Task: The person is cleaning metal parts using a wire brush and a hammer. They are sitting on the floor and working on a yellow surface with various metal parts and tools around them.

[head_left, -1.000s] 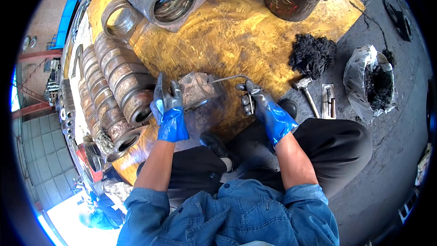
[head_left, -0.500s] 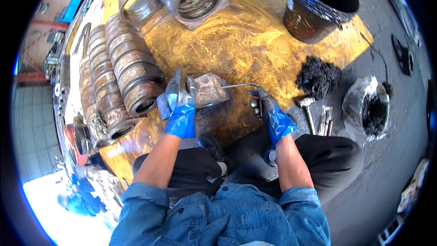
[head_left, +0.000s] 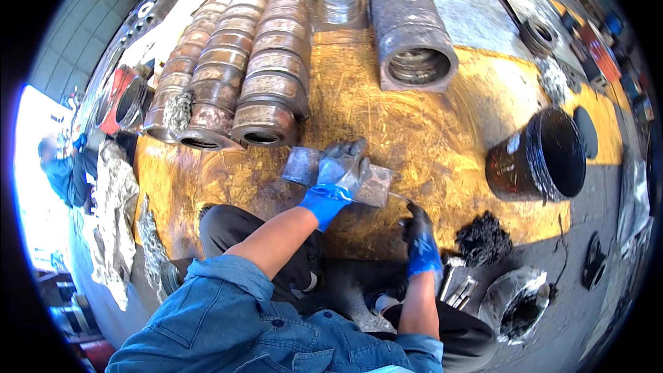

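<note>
My left hand (head_left: 342, 171), in a blue glove with greyed fingers, is wrapped over the middle of a worn metal block (head_left: 375, 188). The block lies on the yellow, scuffed surface, its grey end sticking out to the left of the hand. A thin metal rod (head_left: 398, 196), bent in the earlier frame like a hex key, meets the block's right end. My right hand (head_left: 418, 231), gloved alike and blackened, is closed on the rod's outer end. How the rod's tip sits against the block is too small to tell.
Rows of rusty ring-shaped parts (head_left: 273, 83) lie beyond my left hand. A large hollow cylinder (head_left: 414, 27) is farther back. To the right stand a black bucket (head_left: 514, 166), a heap of black shavings (head_left: 485, 238) and a clear plastic bag (head_left: 511, 290). Metal tools (head_left: 461, 293) lie beside my right forearm.
The view has swung, so the scene sits turned and shifted. My left hand now covers the block's middle instead of its left part. My right hand stays at the rod.
</note>
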`<state>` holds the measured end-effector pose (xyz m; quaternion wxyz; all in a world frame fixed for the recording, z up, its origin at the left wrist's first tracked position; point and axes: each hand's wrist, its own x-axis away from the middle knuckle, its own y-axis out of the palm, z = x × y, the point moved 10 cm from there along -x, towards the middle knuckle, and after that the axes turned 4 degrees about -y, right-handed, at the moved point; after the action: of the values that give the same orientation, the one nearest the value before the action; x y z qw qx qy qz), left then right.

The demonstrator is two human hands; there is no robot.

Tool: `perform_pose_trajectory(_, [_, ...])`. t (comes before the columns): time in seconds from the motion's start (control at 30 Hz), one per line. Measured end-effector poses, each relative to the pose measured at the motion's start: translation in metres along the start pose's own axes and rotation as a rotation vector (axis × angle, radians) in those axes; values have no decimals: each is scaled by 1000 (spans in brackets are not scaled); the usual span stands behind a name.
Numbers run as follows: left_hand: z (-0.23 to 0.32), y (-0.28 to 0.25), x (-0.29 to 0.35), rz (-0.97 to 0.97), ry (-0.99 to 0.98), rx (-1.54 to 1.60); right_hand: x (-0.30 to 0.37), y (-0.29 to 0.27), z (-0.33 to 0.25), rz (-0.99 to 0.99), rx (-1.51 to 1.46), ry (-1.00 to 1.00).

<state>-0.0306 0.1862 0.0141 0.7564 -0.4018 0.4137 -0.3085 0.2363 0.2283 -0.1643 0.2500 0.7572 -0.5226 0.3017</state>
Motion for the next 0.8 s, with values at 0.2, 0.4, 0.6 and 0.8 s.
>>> perform_pose_trajectory(0.2, [4, 9, -5, -70, -38, -16, -9, 29, 9, -4, -27, 51])
perform_pose_trajectory(0.4, [-4, 13, 0, -131, -78, -9, -3, 19, 4, 35, -10, 50])
perform_pose_trajectory(0.6, [1, 12, -8, -135, -74, -19, -30, 17, 22, -51, -73, 20])
perform_pose_trajectory(0.8, [-11, 24, 1, -160, -104, -10, -20, 18, 22, 7, -7, 77])
